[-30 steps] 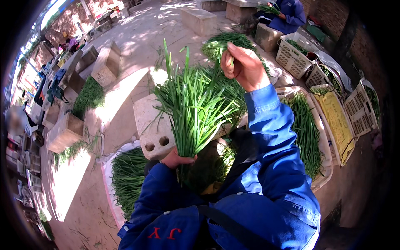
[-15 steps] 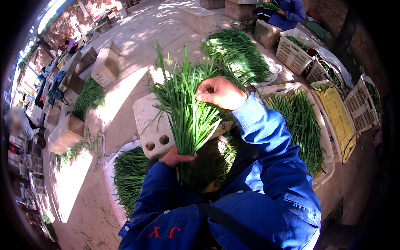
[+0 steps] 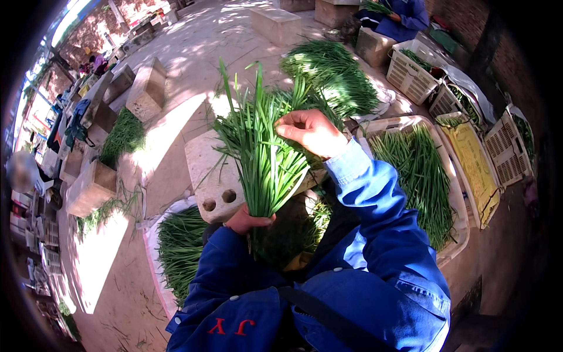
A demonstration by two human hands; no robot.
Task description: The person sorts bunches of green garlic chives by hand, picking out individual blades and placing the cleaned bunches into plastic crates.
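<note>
Looks light, bendy and easily bruised as a bunch of long green leaves over the pale block, best held low by the stems, with left hand wrapped snugly there, right hand curled at the upper leaves, catch unclear.

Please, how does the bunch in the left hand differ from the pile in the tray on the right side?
The bunch is gripped near its base by the left hand, while the pile lies in the tray. The bunch is smaller than the pile. The bunch looks brighter green; the pile looks mostly darker. Both consist of long, thin green leaves.
</note>
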